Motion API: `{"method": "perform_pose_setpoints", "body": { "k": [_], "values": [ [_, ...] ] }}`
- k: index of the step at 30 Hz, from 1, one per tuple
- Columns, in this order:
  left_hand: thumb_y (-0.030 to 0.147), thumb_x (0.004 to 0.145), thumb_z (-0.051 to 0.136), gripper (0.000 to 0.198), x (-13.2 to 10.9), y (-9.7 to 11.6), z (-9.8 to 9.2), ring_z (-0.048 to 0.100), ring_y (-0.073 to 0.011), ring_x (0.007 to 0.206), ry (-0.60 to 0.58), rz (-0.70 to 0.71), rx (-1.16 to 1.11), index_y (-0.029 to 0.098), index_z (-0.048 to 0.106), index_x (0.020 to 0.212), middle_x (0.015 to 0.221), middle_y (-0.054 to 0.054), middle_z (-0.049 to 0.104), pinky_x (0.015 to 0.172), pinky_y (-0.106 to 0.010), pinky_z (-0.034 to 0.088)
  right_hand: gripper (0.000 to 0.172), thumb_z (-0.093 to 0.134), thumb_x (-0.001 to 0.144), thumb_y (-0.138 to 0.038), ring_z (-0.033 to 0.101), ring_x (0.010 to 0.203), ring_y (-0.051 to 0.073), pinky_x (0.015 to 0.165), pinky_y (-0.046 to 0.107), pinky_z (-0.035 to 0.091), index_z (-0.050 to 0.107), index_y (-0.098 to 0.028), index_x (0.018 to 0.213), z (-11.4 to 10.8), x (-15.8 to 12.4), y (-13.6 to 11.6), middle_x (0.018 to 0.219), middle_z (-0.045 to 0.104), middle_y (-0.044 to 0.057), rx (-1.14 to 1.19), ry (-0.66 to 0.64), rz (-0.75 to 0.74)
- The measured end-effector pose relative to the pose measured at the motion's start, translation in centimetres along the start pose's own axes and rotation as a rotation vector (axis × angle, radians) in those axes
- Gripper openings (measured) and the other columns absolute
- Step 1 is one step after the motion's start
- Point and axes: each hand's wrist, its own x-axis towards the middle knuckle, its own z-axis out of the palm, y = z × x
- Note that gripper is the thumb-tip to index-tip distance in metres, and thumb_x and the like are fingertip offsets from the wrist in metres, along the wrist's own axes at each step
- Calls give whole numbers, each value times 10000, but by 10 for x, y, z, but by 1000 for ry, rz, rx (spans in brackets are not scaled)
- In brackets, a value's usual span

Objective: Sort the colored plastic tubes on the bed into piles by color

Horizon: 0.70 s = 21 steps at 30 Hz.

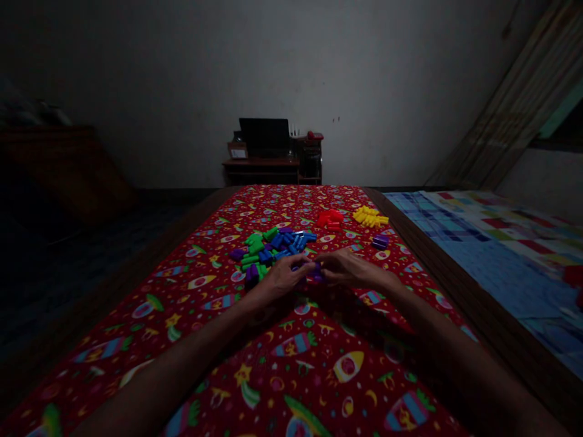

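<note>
My left hand (286, 274) reaches in at the near edge of a mixed pile, its fingers curled on purple plastic. Facing it, my right hand (345, 267) has its fingers closed round a purple block (316, 273); the fingers partly hide it, so its exact shape is unclear. The pile holds several green blocks (255, 244), blue blocks (296, 241) and some purple pieces (251, 274). Beyond my right hand lie a group of red blocks (330, 218), a group of yellow blocks (370, 216) and a small purple group (380, 242).
Everything rests on a red patterned cloth (273, 376) over a long raised surface with a brown border (437, 273). A desk (262, 162) with a dark screen (265, 136) stands by the far wall. Checked bedding (492, 261) lies to the right. The room is dim.
</note>
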Motion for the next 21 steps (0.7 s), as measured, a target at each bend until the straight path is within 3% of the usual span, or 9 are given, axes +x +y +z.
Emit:
{"method": "perform_pose_setpoints", "body": {
  "k": [3,6,9,12,14,17,21],
  "values": [
    [554,820,491,444,-3,6,0,542,-156,632,32,-9,41,155,679,764,656,8,614,576,-241,416,302,507,842,-240,503,563,92,524,190,380,696,-134,1051,7,3,5,703,649,8,152,-13,39],
    [532,849,461,433,-3,6,-5,533,-147,641,149,4,26,161,669,767,682,10,627,586,-234,411,297,555,824,-297,603,654,131,588,228,463,704,-136,1024,-8,2,30,814,704,52,276,120,143],
    [539,852,457,436,1,1,-10,515,-139,604,230,-15,43,163,653,749,641,12,609,566,-232,399,257,575,792,-296,639,703,167,654,276,500,718,-138,935,-36,-9,64,830,718,67,163,446,311],
    [571,836,476,449,3,-2,-9,529,-147,592,196,-26,36,169,664,764,605,13,609,552,-232,406,253,526,793,-285,655,777,204,739,325,507,710,-141,888,-57,-31,100,871,725,88,-93,847,497],
    [588,820,497,458,3,-1,-5,569,-163,635,153,-11,7,170,682,778,655,-2,659,583,-237,434,287,494,801,-288,658,838,226,793,348,499,701,-131,922,-62,-47,119,925,726,115,-231,992,584],
    [595,807,520,469,0,3,0,593,-171,664,107,0,-25,164,700,770,724,-20,700,610,-243,449,310,481,808,-291,660,879,239,827,352,488,696,-122,955,-58,-62,136,951,725,141,-340,998,716],
    [605,814,492,494,-1,2,0,476,-129,525,87,-15,-43,155,672,717,572,13,581,500,-230,366,288,483,807,-246,664,929,244,843,336,480,712,-137,944,-54,-67,138,981,729,143,-402,882,836]
  ]
}}
